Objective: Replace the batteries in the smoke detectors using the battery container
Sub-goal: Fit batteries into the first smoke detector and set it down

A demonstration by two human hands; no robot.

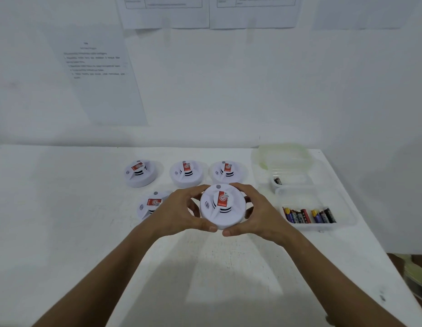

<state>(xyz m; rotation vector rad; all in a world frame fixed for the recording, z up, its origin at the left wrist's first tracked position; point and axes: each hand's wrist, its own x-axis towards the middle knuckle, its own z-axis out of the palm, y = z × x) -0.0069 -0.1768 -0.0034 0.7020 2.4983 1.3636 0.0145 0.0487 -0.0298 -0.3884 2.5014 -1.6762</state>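
On the white surface [63,232], well to the left of the left hand [181,213] and beyond it, a smoke detector [140,173] sits face up; a second one [149,206] lies just beside the back of that hand, partly hidden by it. Two more detectors [186,173] [228,172] stand just past the fingertips of both hands.

The left hand curls round the left rim of the held smoke detector [222,206], thumb at the near edge and fingers round the far side. The right hand [259,213] grips the opposite rim the same way, so the two thumbs almost meet at the near edge. Whether the unit is lifted or resting on the surface cannot be told for certain.

It looks like a light, rigid plastic disc with a smooth, somewhat slippery shell and a raised centre bearing a red label. The rim is the sensible hold: firm opposing grips on either side would probably let the cover twist off the base, while the vented centre seems more delicate and is best left alone.

To the right of the right hand, near but apart from it, a clear battery container [346,215] holds a row of batteries [309,215]. Beyond it a smaller tub [297,179] holds a battery or two, with a greenish lid [283,152] behind.
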